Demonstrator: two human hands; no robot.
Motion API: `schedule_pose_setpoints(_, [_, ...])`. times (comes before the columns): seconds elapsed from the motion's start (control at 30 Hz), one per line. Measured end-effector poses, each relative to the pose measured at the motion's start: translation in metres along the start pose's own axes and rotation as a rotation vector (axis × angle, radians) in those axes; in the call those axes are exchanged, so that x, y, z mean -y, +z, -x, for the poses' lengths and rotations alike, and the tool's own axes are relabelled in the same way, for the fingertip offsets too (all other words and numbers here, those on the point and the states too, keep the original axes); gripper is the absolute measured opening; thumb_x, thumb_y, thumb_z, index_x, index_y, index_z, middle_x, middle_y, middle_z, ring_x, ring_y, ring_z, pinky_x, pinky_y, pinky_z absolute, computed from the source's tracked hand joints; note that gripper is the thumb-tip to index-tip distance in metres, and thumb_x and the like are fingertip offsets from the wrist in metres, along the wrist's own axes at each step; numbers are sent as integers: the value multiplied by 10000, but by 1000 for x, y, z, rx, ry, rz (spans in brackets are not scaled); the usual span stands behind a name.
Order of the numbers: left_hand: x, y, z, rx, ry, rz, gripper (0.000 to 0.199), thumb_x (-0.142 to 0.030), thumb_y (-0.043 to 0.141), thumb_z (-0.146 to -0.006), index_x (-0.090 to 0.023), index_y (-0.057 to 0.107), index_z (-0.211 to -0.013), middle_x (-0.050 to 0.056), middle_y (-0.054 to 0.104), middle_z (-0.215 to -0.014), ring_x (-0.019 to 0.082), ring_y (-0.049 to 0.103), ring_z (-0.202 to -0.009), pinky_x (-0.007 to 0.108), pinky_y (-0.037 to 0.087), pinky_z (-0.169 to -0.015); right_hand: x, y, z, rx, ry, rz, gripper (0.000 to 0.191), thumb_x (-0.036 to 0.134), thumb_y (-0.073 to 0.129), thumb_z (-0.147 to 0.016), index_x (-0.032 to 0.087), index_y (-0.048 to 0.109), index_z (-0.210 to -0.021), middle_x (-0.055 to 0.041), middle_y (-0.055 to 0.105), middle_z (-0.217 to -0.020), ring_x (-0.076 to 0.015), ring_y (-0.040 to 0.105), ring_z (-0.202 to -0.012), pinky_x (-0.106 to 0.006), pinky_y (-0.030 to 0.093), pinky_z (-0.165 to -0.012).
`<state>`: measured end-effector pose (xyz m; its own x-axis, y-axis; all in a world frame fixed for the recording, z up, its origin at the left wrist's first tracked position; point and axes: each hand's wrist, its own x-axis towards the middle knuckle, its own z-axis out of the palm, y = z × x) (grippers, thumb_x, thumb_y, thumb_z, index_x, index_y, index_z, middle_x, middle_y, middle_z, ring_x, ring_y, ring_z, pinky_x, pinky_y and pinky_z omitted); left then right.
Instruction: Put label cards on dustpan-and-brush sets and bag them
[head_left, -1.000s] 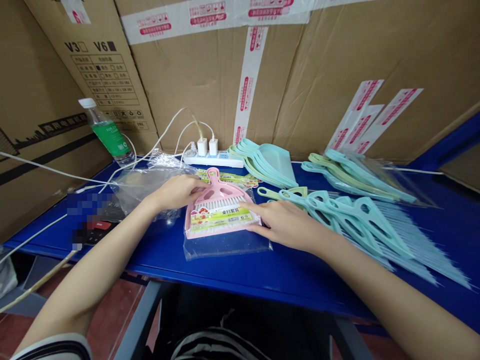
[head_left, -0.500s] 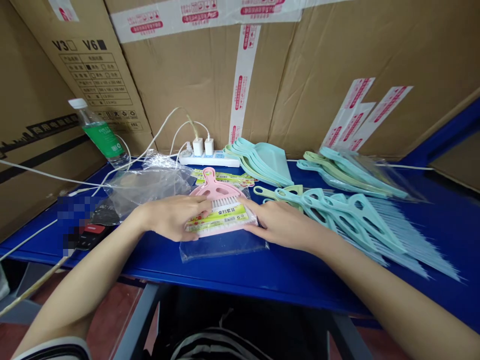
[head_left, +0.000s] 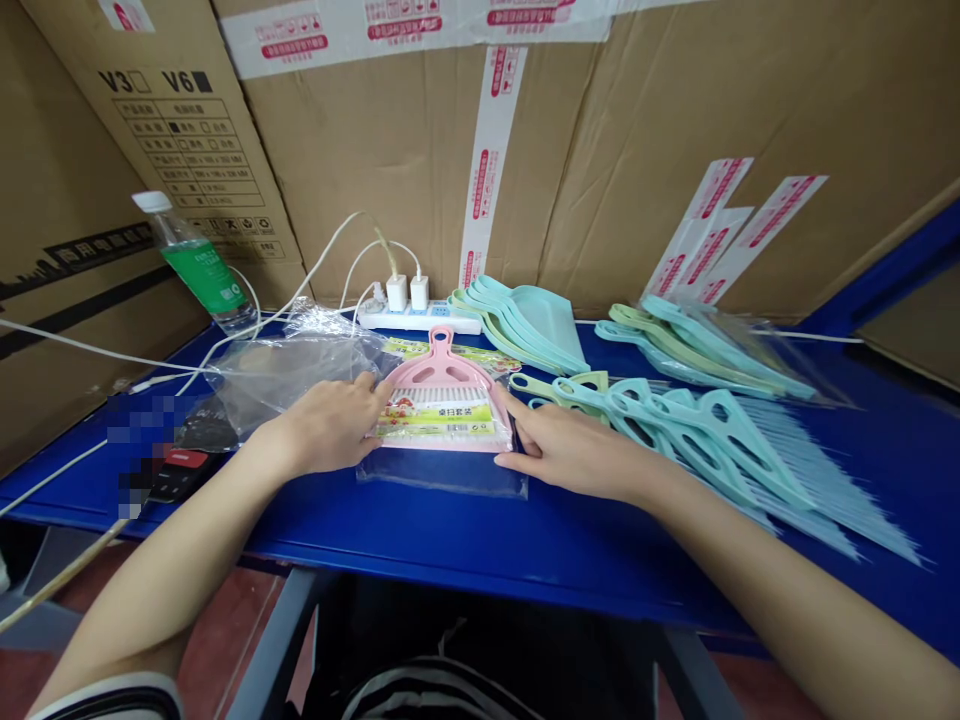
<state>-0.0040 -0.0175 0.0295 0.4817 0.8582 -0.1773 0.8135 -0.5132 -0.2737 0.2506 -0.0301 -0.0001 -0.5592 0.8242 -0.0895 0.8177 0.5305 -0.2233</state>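
A pink dustpan and brush set (head_left: 442, 368) lies on the blue table in a clear plastic bag (head_left: 450, 478), its handle pointing away from me. The brush's white bristles face up, with a green and yellow printed card (head_left: 431, 416) across them. My left hand (head_left: 330, 425) is closed on the left edge of the set, fingers above and thumb near the lower corner. On the opposite edge, my right hand (head_left: 562, 440) grips with its index finger and thumb; its other fingers are partly hidden.
Light-blue and green brushes (head_left: 682, 430) lie at the right. Behind them are bagged dustpans (head_left: 697, 340), and stacked dustpans (head_left: 525, 320) stand near a power strip (head_left: 450, 318). Crumpled clear plastic (head_left: 292, 365), a green-labelled bottle (head_left: 202, 270) and cables are at the left. Large cardboard boxes (head_left: 405, 150) line the back.
The pink set has straightened, its handle moving slightly right and its lower edge away from me. The printed card's lettering now appears turned round. Both hands remain at the sides.
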Motion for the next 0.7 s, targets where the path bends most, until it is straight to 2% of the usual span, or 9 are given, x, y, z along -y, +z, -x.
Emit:
schedule_pose_setpoints(0.1, [-1, -2, 0, 65, 20, -33, 412, -244, 566, -842, -100, 505, -1223, 144, 678, -989, 288, 678, -832, 332, 490, -639, 1, -1, -1, 42, 40, -6, 816, 267, 567, -884, 68, 144, -1554, 21, 573, -606, -170, 495, -531, -258, 315, -496])
schedule_pose_setpoints(0.17, [0, -2, 0, 65, 54, -44, 418, -227, 551, -853, -96, 495, -1245, 143, 686, -1008, 268, 681, -836, 315, 491, -645, 3, -3, -1, 77, 64, -11, 825, 279, 567, -892, 52, 129, -1554, 10, 584, -630, -175, 500, -550, -262, 323, -509])
schedule_pose_setpoints(0.3, [4, -2, 0, 26, 115, -55, 338, -198, 512, -872, -112, 536, -1198, 118, 692, -942, 216, 669, -761, 286, 479, -627, 3, -5, -2, 91, 65, -32, 849, 280, 574, -890, 46, 102, -1556, 4, 590, -643, -182, 507, -569, -267, 332, -521])
schedule_pose_setpoints(0.4, [4, -4, 0, 55, 112, -71, 273, -200, 510, -884, -106, 573, -1133, 124, 690, -930, 225, 666, -753, 302, 474, -624, 1, -2, -1, 70, 26, -43, 851, 271, 564, -890, 55, 87, -1560, 24, 568, -597, -181, 500, -548, -265, 328, -515])
schedule_pose_setpoints(0.53, [2, -6, -1, 74, 93, -67, 242, -193, 534, -877, -104, 601, -1091, 136, 694, -981, 250, 677, -818, 316, 477, -656, -2, 2, -2, 21, -15, 5, 803, 290, 541, -899, 82, 139, -1562, 16, 568, -593, -177, 497, -534, -260, 310, -499])
schedule_pose_setpoints(0.7, [5, -1, -3, 61, 108, -34, 245, -174, 523, -866, -103, 627, -1076, 134, 699, -1017, 240, 679, -822, 320, 480, -680, 0, 3, -4, 37, 45, 69, 713, 304, 504, -928, 80, 228, -1547, -10, 604, -623, -174, 515, -538, -264, 307, -514])
